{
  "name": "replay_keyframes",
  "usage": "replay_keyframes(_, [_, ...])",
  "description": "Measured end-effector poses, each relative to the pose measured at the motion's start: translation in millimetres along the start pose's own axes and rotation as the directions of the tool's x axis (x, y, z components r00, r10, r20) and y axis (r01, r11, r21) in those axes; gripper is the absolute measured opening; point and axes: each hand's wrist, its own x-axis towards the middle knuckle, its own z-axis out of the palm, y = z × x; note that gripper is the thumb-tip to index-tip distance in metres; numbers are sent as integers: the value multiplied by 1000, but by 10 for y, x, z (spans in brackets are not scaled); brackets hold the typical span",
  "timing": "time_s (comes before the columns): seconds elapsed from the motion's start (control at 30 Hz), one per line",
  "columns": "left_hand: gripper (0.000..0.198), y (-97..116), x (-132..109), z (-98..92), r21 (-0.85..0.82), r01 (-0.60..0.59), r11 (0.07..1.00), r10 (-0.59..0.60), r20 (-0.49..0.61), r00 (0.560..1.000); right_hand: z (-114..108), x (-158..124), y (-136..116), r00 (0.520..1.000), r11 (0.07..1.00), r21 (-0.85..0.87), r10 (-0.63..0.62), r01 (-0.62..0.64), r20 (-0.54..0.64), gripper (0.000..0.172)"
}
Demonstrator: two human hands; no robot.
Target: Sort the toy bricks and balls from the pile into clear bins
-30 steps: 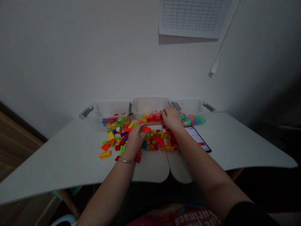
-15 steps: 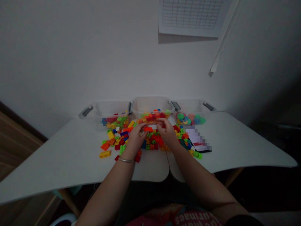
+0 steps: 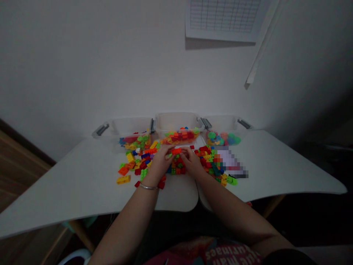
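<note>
An orange building brick is held up between my two hands, above a loose pile of bricks. My left hand grips its left end with thumb and fingers; a silver bangle circles that wrist. My right hand is closed at the brick's right end, its fingertips meeting it. The fingers partly hide the brick's ends. Under and around the hands lie many red, green, yellow and blue bricks, among them a yellow brick at the near left and a light green brick beside my left wrist.
Against the wall stand three clear plastic boxes: a left box, a middle box and a right box, all with colourful pieces inside. A partly pixelated flat device lies right of the pile on the white table.
My right hand has come down and inward to the orange brick. The brick has shifted slightly right, now between both hands. My left hand has barely moved.
</note>
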Motion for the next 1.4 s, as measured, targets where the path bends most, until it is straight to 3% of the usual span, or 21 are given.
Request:
replay_keyframes(0.27, [28,-21,-9,13,25,-64,998,62,49,997,1,33,74,1000,998,62,18,-19,13,27])
replay_keyframes(0.83, [27,-12,-21,31,44,-82,996,80,63,995,-9,33,61,996,997,65,-23,29,-87,28])
replay_keyframes(0.97, [25,2,-15,20,72,-53,996,50,31,998,-7,48,39,991,990,132,-41,58,-130,25])
replay_keyframes(1.1, [24,-28,-14,0,156,75,985,-68,-52,996,-86,116,-56,978,985,156,-38,70,-204,26])
replay_keyframes(1.3, [22,-110,-35,8,236,121,964,-102,-90,991,-425,460,-303,893,984,-34,-175,177,-414,25])
replay_keyframes(1.4, [23,-125,-44,14,297,165,941,-141,-99,985,-591,647,-425,870,960,-217,-255,176,-422,24])
